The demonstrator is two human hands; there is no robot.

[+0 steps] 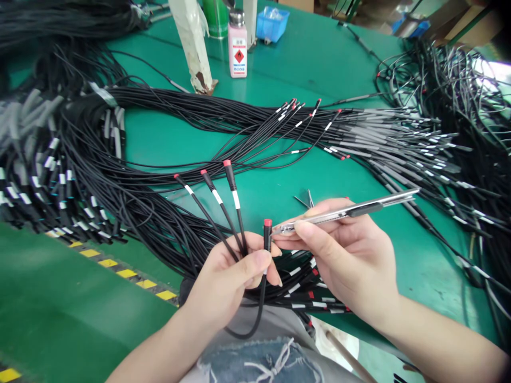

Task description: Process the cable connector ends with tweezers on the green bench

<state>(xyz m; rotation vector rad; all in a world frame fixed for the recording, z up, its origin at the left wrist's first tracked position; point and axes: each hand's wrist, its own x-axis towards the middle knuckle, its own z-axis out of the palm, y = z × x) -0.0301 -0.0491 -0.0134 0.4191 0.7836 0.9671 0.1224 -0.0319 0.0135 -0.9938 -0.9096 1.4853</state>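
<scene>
L hand (229, 274): fingers (260, 260) pinch a red-capped, round blk rubbery cable (268, 234) upright, three similar cables (231, 180) fanned alongside; R hand (351, 255): fingers grip a slim silver-and-blk metal tool (335, 215), tip beside 1st cable. On green desk (339, 58): pink bottle (238, 50), white label (239, 47) w/ red flame diamond (239, 56) (characters blurry).

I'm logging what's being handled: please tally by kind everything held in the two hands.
Slim black cable ends with red tips, in the left hand: 4
Slim silver metal knife-like tool with a black part, in the right hand: 1
Total: 5
</scene>
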